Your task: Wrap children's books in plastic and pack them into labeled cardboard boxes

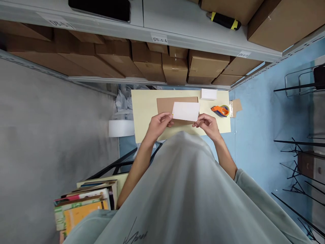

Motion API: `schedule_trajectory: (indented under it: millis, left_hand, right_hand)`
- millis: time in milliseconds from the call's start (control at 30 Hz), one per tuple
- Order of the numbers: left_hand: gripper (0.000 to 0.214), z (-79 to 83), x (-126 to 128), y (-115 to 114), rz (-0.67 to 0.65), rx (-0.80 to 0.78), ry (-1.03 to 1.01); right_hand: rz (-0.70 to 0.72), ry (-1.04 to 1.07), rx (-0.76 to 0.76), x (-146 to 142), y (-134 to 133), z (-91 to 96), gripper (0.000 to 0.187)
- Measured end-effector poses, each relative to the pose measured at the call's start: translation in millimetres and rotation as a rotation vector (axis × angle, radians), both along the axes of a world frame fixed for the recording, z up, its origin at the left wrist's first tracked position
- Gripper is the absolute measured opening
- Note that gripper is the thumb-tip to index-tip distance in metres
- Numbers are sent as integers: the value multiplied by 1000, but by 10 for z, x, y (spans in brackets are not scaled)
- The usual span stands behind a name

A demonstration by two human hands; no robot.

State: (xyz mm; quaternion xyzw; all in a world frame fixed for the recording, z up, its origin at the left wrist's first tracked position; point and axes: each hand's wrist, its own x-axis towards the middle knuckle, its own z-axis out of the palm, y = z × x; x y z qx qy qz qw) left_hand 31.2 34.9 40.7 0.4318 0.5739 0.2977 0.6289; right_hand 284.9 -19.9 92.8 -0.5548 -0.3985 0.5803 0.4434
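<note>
Workspace beside a grey wall [63, 115], with a blue floor [250, 125] to the right; metal shelving [175, 20] bearing cardboard boxes [175, 69] stands beyond a pale yellow tabletop [143, 112]. The white piece [186, 111] is held over the tabletop, in front of the wearer, overlapping a brown cardboard sheet [164, 104]; whether it touches the sheet cannot be told. The left hand [159, 124] has thumb and fingers drawn together at the near left corner, pinching it; the right hand [208, 124] has its fingertips gathered at the near right corner, likewise with little gap, the exact contact being too small to read.

Handling, as judged from appearance: light; fairly stiff, since it spans the two hands without visible sag; perhaps smooth enough to slide under a loose pinch; liable to crease or dent at the corners if squeezed hard; best grasped by opposite short edges, leaving the broad face free.

Appearance: a plain, matt-looking rectangle, wider than deep, straight-edged, without legible print; its thickness cannot be determined; a small white box [208, 94] and an orange tape dispenser [220, 110] lie to its right.
</note>
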Motion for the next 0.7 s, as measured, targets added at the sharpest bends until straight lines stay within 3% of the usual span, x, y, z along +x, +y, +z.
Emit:
schedule_trajectory:
  millis: [133,233,333,500,700]
  left_hand:
    - [58,183,179,-102,-59,246,80]
    - [55,420,318,-215,-165,239,-66]
    - [52,552,422,-289,-167,242,-119]
    - [51,519,436,-310,-113,271,-78]
    - [41,472,282,-287,-159,386,-14]
  right_hand:
    - [38,-20,5,-32,49,-13,32]
    - [60,-43,14,-58,83,-30,26]
    - [80,-78,27,-75,98,-47,21]
    - [123,-95,11,-114,84,-72,22]
    - [161,-124,33,-221,73,-59,15]
